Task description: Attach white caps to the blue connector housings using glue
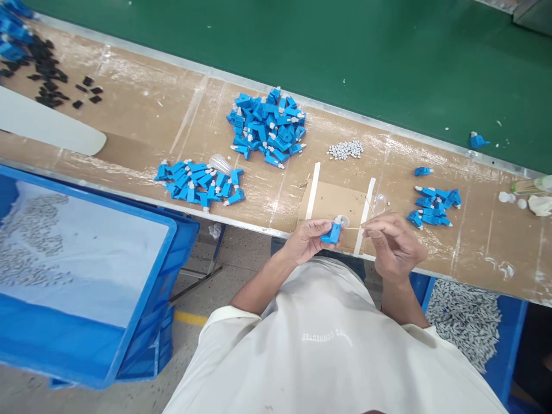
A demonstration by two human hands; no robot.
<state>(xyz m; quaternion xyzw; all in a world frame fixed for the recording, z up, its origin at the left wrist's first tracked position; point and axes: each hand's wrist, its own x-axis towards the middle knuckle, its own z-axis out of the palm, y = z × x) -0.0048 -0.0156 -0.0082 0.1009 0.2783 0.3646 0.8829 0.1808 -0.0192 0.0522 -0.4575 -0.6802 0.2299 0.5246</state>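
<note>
Between the fingers of my left hand (305, 240) is a small blue plastic part (332, 234) with a whitish tip, held just over the table's near edge. My right hand (397, 244) pinches a thin, pale stick (353, 229), which points left toward the tip of that part. I cannot tell whether the stick touches it. A small round translucent piece (344, 221) shows beside the tip; what carries it is unclear. Under and beyond my hands lies a cardboard sheet (338, 201) with white tape strips along its sides.
Blue parts lie in a large heap (267, 126), a front-left pile (200, 183) and a right-hand group (433, 207). Small grey pieces (345, 150) sit beyond the cardboard. Black pieces (49, 75) lie far left. Blue bins (161, 287) flank me below the table. A green surface (302, 46) runs behind.
</note>
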